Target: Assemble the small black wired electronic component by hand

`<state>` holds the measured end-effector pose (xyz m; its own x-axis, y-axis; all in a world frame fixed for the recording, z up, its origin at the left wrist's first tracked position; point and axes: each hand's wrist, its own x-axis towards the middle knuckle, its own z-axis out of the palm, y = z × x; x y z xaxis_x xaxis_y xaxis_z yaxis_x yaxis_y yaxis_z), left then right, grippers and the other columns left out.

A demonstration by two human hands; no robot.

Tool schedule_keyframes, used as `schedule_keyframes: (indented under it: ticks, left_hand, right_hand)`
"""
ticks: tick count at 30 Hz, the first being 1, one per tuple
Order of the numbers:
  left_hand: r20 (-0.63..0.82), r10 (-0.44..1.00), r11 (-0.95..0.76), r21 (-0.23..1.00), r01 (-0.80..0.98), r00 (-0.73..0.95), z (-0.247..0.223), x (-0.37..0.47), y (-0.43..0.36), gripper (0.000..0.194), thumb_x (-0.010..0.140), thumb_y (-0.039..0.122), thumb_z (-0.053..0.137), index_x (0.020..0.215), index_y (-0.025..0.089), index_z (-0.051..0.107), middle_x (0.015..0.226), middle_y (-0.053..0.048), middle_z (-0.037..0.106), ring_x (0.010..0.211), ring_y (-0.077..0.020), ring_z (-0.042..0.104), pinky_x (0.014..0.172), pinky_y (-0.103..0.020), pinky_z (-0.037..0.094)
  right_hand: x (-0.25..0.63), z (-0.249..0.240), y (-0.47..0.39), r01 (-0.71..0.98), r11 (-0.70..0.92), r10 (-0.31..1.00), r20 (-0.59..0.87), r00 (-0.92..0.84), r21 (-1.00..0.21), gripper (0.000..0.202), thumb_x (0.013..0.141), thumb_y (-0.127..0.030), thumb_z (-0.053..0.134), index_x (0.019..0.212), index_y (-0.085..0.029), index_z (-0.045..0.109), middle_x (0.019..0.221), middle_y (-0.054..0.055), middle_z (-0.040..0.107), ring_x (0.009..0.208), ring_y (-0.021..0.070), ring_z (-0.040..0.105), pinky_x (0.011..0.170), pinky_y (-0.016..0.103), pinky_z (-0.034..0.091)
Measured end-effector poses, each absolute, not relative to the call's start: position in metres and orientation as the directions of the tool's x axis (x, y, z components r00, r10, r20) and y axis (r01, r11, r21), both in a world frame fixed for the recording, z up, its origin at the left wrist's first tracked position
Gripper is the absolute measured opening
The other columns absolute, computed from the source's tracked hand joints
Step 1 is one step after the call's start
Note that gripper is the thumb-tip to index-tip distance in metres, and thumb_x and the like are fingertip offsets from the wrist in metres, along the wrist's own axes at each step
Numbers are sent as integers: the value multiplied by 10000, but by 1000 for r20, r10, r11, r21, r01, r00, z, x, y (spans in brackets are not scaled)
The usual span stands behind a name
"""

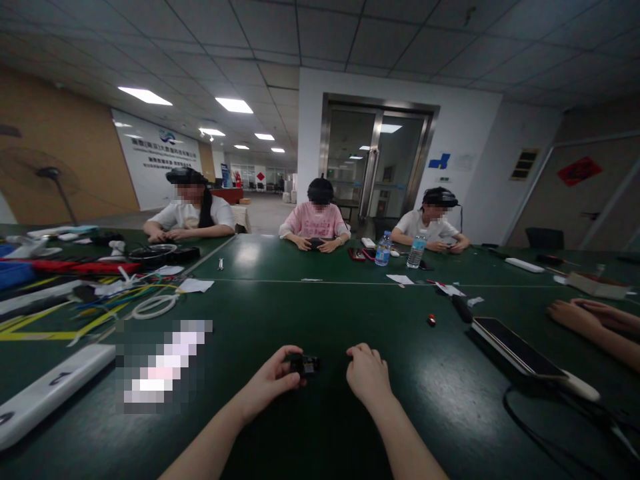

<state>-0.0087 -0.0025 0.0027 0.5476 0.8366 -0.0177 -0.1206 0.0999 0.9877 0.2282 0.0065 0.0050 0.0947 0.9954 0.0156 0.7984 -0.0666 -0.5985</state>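
On a green table (320, 313) beneath ceiling lights (234, 105), two bare hands (369, 373).

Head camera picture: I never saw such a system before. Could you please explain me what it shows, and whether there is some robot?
There is no robot here. The single picture comes from a camera worn on a person's head, looking forward and down. The two bare hands reaching in from the bottom are that person's. The left hand holds a small black object, too dark to identify; the right hand is loosely curled, with nothing visible in it. On the green table lie a small red item, a dark-screened device and a white cable coil. Two bottles stand farther away. Three people sit opposite; someone else's arms enter at right.
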Motion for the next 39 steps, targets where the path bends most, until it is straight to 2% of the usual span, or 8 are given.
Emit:
schedule_keyframes:
  ticks: [5, 9, 12, 14, 16, 25, 31, 39]
  left_hand:
    - [-8, 842, 86, 989, -119, 540, 0, -9, -2, 422, 801, 283, 612, 1165, 239, 404, 1027, -55, 625, 928, -214, 593, 831, -359, 403]
    - [-3, 841, 79, 990, -117, 540, -2, -9, -1, 427, 803, 272, 611, 1167, 235, 390, 1022, -53, 624, 916, -202, 594, 823, -350, 404]
    - [6, 838, 76, 989, -128, 546, -1, -7, -1, 425, 791, 280, 626, 1144, 234, 394, 986, -39, 623, 897, -187, 589, 803, -332, 402]
    - [7, 835, 77, 989, -130, 550, 1, -6, -1, 434, 766, 306, 651, 1118, 238, 407, 967, -25, 617, 871, -179, 587, 776, -317, 401]
    - [2, 830, 83, 988, -127, 557, 2, -4, -2, 454, 743, 336, 669, 1105, 240, 413, 963, -19, 612, 850, -174, 586, 759, -309, 397]
    - [-2, 834, 88, 988, -129, 551, 3, -5, -1, 442, 740, 321, 675, 1095, 240, 425, 935, -17, 623, 848, -175, 582, 764, -304, 401]
    - [-14, 826, 93, 989, -113, 563, 7, -5, -3, 454, 750, 314, 669, 1127, 256, 422, 995, -28, 620, 901, -193, 579, 809, -334, 396]
    - [2, 837, 71, 991, -112, 547, 4, -6, -2, 411, 776, 298, 641, 1121, 248, 422, 944, -22, 625, 895, -192, 578, 790, -325, 404]
  right_hand:
    - [230, 0, 9, 731, -12, 995, 63, 75, -682, 238, 695, -153, 578, 882, -277, 656, 1076, 63, 603, 1081, 332, 497, 909, 544, 350]
    - [221, 11, 2, 664, 68, 993, 116, 29, -744, 176, 784, -272, 519, 904, -279, 647, 1022, 53, 610, 1014, 277, 536, 872, 472, 399]
    - [207, 25, -10, 504, 241, 968, 168, -187, -829, 266, 848, -377, 438, 1044, -283, 592, 1061, 39, 572, 920, 205, 569, 788, 362, 460]
    - [199, 32, -17, 464, 326, 927, 182, -328, -824, 302, 783, -379, 559, 1071, -293, 583, 1099, 24, 544, 984, 202, 543, 834, 338, 443]
    - [193, 34, -21, 462, 347, 914, 185, -361, -816, 350, 740, -334, 620, 1086, -297, 583, 1066, 18, 552, 990, 197, 541, 862, 332, 427]
    - [191, 34, -20, 465, 351, 918, 201, -341, -813, 293, 749, -258, 611, 1037, -314, 619, 1082, 13, 552, 1011, 186, 535, 898, 345, 428]
    - [188, 31, -20, 420, 325, 926, 194, -324, -847, 183, 729, -231, 626, 910, -254, 639, 1087, 22, 550, 1033, 184, 525, 933, 355, 410]
    - [191, 33, -19, 354, 266, 950, 182, -254, -897, 187, 755, -253, 591, 940, -237, 614, 1088, 24, 573, 1069, 196, 515, 966, 373, 370]
